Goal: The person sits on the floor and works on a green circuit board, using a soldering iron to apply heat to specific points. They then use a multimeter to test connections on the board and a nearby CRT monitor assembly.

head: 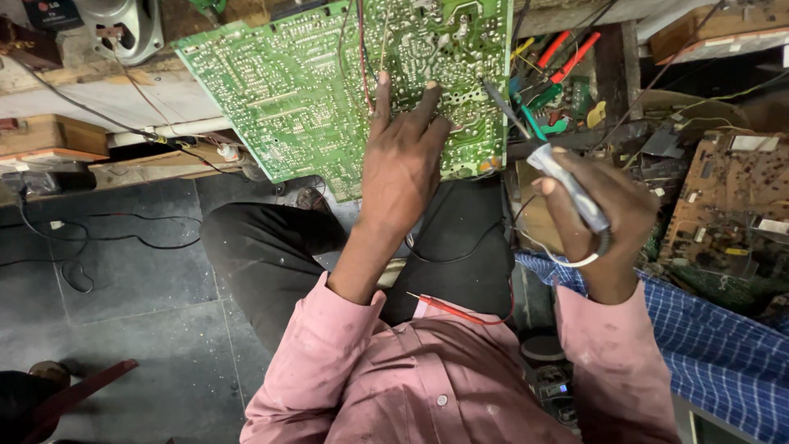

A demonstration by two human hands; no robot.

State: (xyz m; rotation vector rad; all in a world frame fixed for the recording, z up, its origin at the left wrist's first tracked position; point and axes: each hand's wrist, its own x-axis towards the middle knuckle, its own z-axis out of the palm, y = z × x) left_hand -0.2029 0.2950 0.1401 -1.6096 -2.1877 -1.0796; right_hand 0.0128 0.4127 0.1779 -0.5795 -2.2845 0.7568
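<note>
Setting: cramped repair corner, dark tiled floor [123, 279] at left, cluttered bench with tools at right.
Nearest: pink shirt sleeves; red probe lead [452, 311] lies across the lap.
Right hand [604, 222]: closed around a soldering iron [567, 191], its grey tip [497, 103] pointing at the right edge of the board.
Left hand [403, 160]: fingers spread, not gripping, fingertips pressed flat on the green circuit board [329, 82].
Board: solder side up, tilted, propped off the lap toward the bench edge.
Beyond: red- and green-handled tools [559, 57]; brown board [731, 205] at far right; speaker [123, 25] in the top left corner.
Judgement: steady pressure from the left fingers should stop the board rocking; bring the tip squarely onto one joint, clear of the loose wires.
</note>
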